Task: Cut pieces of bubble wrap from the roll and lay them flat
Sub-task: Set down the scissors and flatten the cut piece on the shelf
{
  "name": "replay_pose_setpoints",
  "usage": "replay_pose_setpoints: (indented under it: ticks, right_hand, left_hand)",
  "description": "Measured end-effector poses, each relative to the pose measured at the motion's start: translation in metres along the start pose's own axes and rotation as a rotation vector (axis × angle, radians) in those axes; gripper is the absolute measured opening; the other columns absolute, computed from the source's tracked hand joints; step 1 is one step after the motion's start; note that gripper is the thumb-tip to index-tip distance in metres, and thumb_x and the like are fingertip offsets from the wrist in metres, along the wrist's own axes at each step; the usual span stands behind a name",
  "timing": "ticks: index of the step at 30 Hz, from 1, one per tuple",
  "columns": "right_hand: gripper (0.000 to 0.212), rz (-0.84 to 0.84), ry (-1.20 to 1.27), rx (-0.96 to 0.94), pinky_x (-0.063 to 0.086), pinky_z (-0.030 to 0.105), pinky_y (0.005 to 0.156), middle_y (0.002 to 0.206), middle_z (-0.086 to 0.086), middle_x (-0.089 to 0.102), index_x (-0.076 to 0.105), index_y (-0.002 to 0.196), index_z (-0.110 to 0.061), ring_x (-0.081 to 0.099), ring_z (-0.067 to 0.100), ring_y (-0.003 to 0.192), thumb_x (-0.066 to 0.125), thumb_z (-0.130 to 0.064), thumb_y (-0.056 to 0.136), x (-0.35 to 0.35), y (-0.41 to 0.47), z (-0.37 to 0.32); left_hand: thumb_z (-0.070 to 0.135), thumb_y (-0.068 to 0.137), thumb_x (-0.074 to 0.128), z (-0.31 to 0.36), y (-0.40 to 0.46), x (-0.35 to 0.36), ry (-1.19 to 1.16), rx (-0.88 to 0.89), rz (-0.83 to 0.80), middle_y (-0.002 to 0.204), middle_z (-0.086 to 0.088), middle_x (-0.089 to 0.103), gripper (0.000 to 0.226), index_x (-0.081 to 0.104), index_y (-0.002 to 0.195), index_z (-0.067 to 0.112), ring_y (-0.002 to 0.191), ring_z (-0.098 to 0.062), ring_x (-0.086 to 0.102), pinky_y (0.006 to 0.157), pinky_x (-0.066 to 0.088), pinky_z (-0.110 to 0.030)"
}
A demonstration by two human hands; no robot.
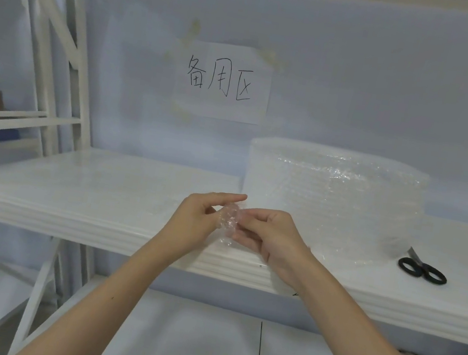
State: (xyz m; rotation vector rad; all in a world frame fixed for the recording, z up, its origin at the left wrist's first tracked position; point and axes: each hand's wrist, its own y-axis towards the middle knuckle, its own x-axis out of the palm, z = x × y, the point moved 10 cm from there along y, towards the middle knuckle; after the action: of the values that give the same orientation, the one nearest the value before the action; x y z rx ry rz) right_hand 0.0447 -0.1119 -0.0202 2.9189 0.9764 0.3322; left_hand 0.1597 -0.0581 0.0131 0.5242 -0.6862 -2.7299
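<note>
Pinching a small bubble wrap piece [228,220] at the shelf's [67,205] front edge, left hand [198,218] and right hand [272,236] are clamped on it; it's probably best pulled apart gently. The roll [333,206] and scissors [423,269] sit toward the right end.

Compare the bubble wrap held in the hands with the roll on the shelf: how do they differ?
The small bubble wrap piece is crumpled and pinched between the left hand and right hand, above the shelf; the bubble wrap roll stands on end on it, untouched. The piece is tiny, the roll bulky. The piece is bunched up, the roll neatly wound. Both are clear bubbled plastic.
</note>
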Motion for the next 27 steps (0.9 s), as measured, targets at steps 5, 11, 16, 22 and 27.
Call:
replay_pose_setpoints:
  ticks: [5,11,16,22,27]
  right_hand:
    - [0.023,-0.046,-0.008,0.019,0.059,0.027,0.082,0.109,0.028,0.070,0.068,0.109,0.010,0.072,0.026,0.089,0.061,-0.003,0.093,0.003,-0.002,0.000]
    - [0.020,-0.048,0.027,0.014,0.060,0.027,0.079,0.099,0.023,0.074,0.070,0.106,0.008,0.074,0.024,0.083,0.059,-0.002,0.093,0.001,-0.005,-0.001]
    - [0.018,-0.034,0.030,0.006,0.060,0.026,0.076,0.093,0.021,0.075,0.072,0.100,0.008,0.074,0.024,0.080,0.056,0.000,0.094,-0.001,-0.007,-0.001]
    - [0.019,-0.022,0.033,-0.002,0.060,0.024,0.075,0.096,0.024,0.074,0.071,0.099,0.009,0.074,0.024,0.079,0.055,0.001,0.094,-0.002,-0.007,-0.003]
    - [0.017,-0.016,0.045,-0.006,0.059,0.022,0.068,0.083,0.018,0.075,0.072,0.095,0.006,0.075,0.021,0.073,0.056,0.002,0.094,-0.002,-0.008,-0.005]
  left_hand:
    - [0.015,0.092,0.063,-0.005,-0.001,0.000,0.016,0.001,0.010,0.096,0.007,0.078,0.038,0.073,0.102,0.050,0.066,-0.024,0.054,0.073,0.052,-0.041]
    - [0.021,0.095,0.063,-0.004,-0.002,0.006,0.055,0.009,-0.027,0.108,0.006,0.070,0.027,0.070,0.117,0.036,0.073,-0.007,0.062,0.076,0.049,-0.024]
    - [0.020,0.096,0.060,-0.002,-0.003,0.011,0.061,0.002,-0.064,0.103,0.014,0.067,0.028,0.068,0.121,0.032,0.077,-0.003,0.059,0.074,0.044,-0.017]
    - [0.002,0.095,0.049,-0.001,-0.006,0.014,0.081,-0.027,-0.087,0.113,0.011,0.066,0.045,0.067,0.122,0.032,0.077,-0.007,0.058,0.073,0.046,-0.019]
    - [0.019,0.088,0.045,-0.002,-0.008,0.015,-0.003,-0.099,-0.099,0.115,0.003,0.066,0.041,0.072,0.118,0.029,0.074,-0.008,0.057,0.074,0.046,-0.029]
